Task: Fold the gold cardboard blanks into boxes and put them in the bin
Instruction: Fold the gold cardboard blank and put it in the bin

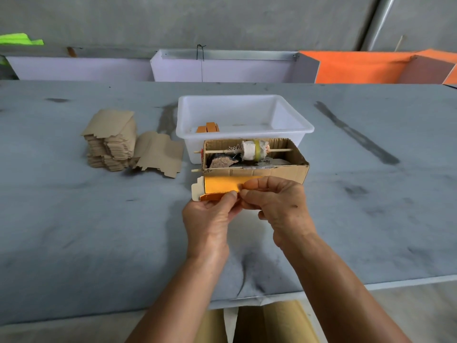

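Observation:
Both hands hold one gold cardboard blank point(220, 185) just above the grey table, partly folded into a long box with a pale end flap at its left. My left hand point(210, 216) pinches its near edge from below with thumb on top. My right hand point(274, 199) grips its right end, fingers curled over the top. A white plastic bin point(294, 125) stands behind, with a few folded gold boxes point(209, 127) in its left corner. A stack of flat blanks point(111, 142), brown side up, sits at the left, one loose blank point(160, 154) leaning beside it.
A brown cardboard box point(259, 173) holding a wrapped roller point(253, 150) on a stick and dark scraps stands between the bin and my hands. Lilac trays point(222, 70) and an orange tray point(358, 68) line the table's far edge. The table's near edge point(321, 290) runs below my forearms.

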